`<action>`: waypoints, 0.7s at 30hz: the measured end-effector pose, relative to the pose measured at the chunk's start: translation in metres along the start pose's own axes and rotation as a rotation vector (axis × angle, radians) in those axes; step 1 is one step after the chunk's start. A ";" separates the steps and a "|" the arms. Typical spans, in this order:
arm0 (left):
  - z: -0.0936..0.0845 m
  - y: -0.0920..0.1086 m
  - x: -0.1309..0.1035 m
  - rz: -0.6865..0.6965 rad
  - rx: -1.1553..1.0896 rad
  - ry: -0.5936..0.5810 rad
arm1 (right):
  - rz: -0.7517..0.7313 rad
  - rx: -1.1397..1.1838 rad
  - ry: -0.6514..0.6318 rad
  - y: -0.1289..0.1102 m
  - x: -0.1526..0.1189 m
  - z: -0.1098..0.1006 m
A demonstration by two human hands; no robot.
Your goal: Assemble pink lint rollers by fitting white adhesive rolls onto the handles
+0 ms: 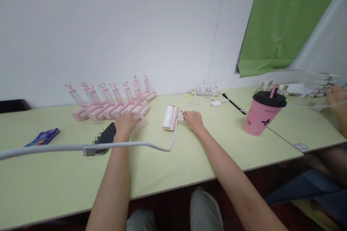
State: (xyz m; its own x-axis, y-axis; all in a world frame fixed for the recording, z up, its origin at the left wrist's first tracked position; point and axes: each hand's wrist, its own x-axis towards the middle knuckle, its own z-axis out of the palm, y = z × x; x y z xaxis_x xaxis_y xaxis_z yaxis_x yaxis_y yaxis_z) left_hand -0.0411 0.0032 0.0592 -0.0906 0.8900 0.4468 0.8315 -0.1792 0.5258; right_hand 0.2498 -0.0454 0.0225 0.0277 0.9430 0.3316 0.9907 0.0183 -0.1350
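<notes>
A pink lint roller (pixel 175 118) with a white roll lies on the table in front of me. My right hand (pixel 193 120) is closed around its handle, at the roller's right side. To the left, my left hand (pixel 126 124) is closed on a translucent pink cover (pixel 141 122), partly hidden by the fingers. Just behind that hand, several more pink lint rollers (pixel 101 111) lie in a row, their handles with heart-shaped loops standing up. A dark phone (pixel 107 139) lies beside my left wrist, part of it pixelated.
A pink cup (pixel 261 115) with a black lid stands at right. Behind are a power strip (pixel 207 93), a white cable (pixel 151 145) crossing the foreground, and a black strap (pixel 234 104). A blue packet (pixel 43 137) lies left. Another person's hand (pixel 336 97) is at far right.
</notes>
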 end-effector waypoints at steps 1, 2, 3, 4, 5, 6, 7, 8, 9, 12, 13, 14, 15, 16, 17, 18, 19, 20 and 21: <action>0.001 0.009 -0.002 0.023 0.082 0.055 | -0.013 0.000 -0.001 -0.002 0.000 -0.001; 0.003 0.019 -0.005 0.067 0.095 0.093 | -0.026 0.001 -0.001 -0.005 -0.001 -0.001; 0.007 0.031 -0.007 0.116 0.039 0.113 | -0.040 0.003 0.000 -0.007 -0.001 -0.002; 0.012 0.042 -0.009 0.143 -0.059 0.117 | -0.052 0.007 0.003 -0.010 -0.001 -0.002; 0.019 0.052 -0.011 0.140 -0.185 0.087 | -0.061 0.015 0.009 -0.012 -0.002 -0.002; 0.026 0.061 -0.013 0.096 -0.324 0.023 | -0.068 0.029 0.015 -0.015 -0.002 -0.003; 0.034 0.067 -0.016 0.035 -0.453 -0.074 | -0.076 0.047 0.024 -0.017 -0.003 -0.003; 0.042 0.072 -0.019 -0.020 -0.547 -0.167 | -0.083 0.067 0.034 -0.019 -0.004 -0.003; 0.049 0.075 -0.023 -0.073 -0.604 -0.258 | -0.086 0.088 0.047 -0.020 -0.005 -0.003; 0.066 0.076 -0.033 -0.161 -0.752 -0.518 | -0.070 0.126 0.072 -0.022 -0.005 -0.002; 0.070 0.075 -0.035 -0.177 -0.783 -0.533 | -0.060 0.135 0.070 -0.022 -0.005 -0.001; 0.072 0.073 -0.036 -0.185 -0.804 -0.509 | -0.058 0.149 0.063 -0.020 -0.004 -0.001; 0.073 0.071 -0.036 -0.189 -0.816 -0.451 | -0.071 0.169 0.058 -0.018 -0.002 -0.001; 0.074 0.069 -0.035 -0.188 -0.825 -0.386 | -0.101 0.195 0.054 -0.016 -0.001 0.000; 0.074 0.067 -0.033 -0.186 -0.835 -0.327 | -0.144 0.222 0.051 -0.013 0.001 0.000; 0.073 0.064 -0.031 -0.184 -0.846 -0.281 | -0.195 0.244 0.049 -0.011 0.002 0.001; 0.073 0.062 -0.029 -0.187 -0.853 -0.248 | -0.243 0.255 0.040 -0.008 0.002 0.001; 0.073 0.060 -0.028 -0.188 -0.857 -0.231 | -0.278 0.254 0.021 -0.005 0.003 0.002; 0.073 0.058 -0.027 -0.187 -0.859 -0.228 | -0.294 0.237 -0.008 -0.004 0.003 0.003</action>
State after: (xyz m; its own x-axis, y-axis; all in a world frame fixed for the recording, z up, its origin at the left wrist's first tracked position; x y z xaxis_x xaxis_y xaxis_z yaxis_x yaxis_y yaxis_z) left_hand 0.0497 -0.0004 0.0244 0.0033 0.9810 0.1938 0.1108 -0.1930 0.9749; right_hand 0.2459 -0.0419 0.0208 -0.2550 0.8887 0.3810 0.8980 0.3637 -0.2476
